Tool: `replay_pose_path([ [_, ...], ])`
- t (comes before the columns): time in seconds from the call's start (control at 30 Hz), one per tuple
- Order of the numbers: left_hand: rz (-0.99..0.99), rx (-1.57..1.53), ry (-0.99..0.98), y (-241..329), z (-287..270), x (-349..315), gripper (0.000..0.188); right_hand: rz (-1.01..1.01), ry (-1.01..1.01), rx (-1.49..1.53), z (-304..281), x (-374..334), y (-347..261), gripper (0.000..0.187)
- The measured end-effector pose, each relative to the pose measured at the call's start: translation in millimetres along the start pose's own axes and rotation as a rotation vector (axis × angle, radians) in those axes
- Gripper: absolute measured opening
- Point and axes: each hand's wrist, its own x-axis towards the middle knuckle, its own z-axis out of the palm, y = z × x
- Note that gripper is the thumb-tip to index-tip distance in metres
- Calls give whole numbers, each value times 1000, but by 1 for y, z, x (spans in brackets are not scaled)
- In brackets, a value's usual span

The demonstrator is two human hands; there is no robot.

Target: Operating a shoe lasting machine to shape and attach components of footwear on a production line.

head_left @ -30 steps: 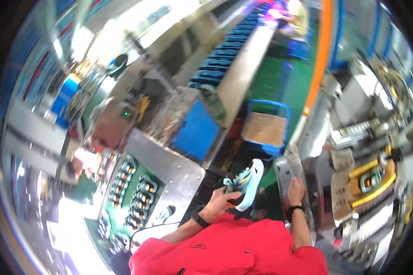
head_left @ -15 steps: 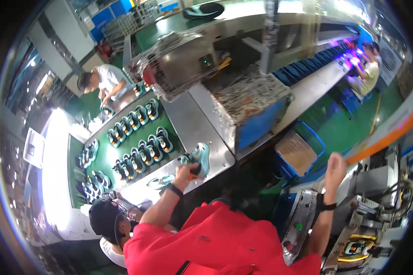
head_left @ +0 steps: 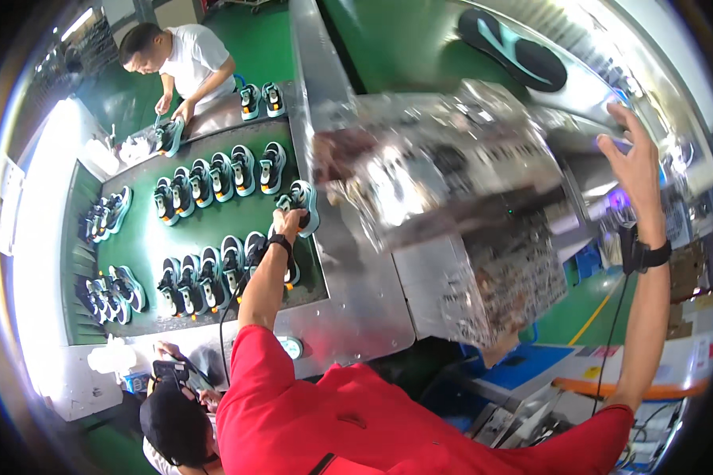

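My left hand [head_left: 290,223] is closed round a teal and black sneaker [head_left: 307,207], at the right end of a green conveyor belt [head_left: 146,245]. Beside it, a far row of similar sneakers [head_left: 222,176] and a near row [head_left: 209,277] stand on the belt. My left forearm partly covers the right end of the near row. Raised on the right, my right hand [head_left: 635,162] has its fingers apart and holds nothing. Nearest to it in the picture is a large black and teal shoe sole [head_left: 515,51] on the upper surface.
A film-wrapped machine [head_left: 451,166], blurred, stands between my arms. Across the belt a co-worker [head_left: 202,63] handles another sneaker [head_left: 169,137]. A person in a black cap [head_left: 174,423] is close on my left. A steel ledge [head_left: 356,317] borders the belt.
My view has turned and come closer to the belt. The sneaker in my left hand has moved from the steel ledge to the belt's right end. My right hand has risen, its fingers now spread.
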Motion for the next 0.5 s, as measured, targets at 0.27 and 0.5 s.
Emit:
replay_pose_path([
  [0.27, 186, 367, 283, 3, -4, 160, 60, 22, -566, 193, 94, 178, 2, 92],
  [0.5, 352, 473, 449, 10, 24, 218, 58, 164, -654, 205, 96, 189, -50, 105],
])
